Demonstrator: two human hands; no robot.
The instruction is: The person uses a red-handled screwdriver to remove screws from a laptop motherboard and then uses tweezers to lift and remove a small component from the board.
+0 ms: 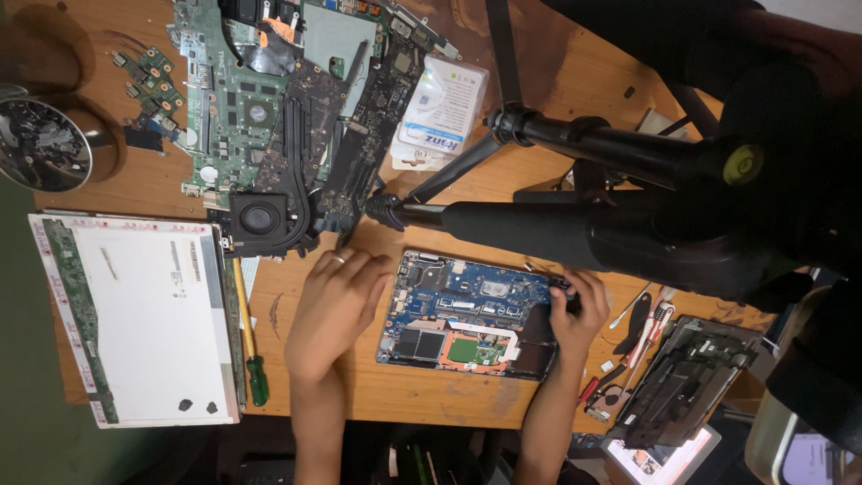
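Note:
A blue laptop motherboard (467,314) lies flat on the wooden table (431,400), with a green patch and black chips on its near side. My left hand (334,310), a ring on one finger, rests palm down on the wood, its fingertips at the board's left edge. My right hand (575,314) is curled around a small black part at the board's right end. Whether that part is fixed to the board is unclear.
A black tripod (575,224) crosses above the board. Behind it lie a green motherboard with fan (260,117) and a white packet (440,112). A screen panel (144,319) and green-handled screwdriver (254,368) lie left, a metal bowl (40,144) far left, a laptop chassis (682,382) right.

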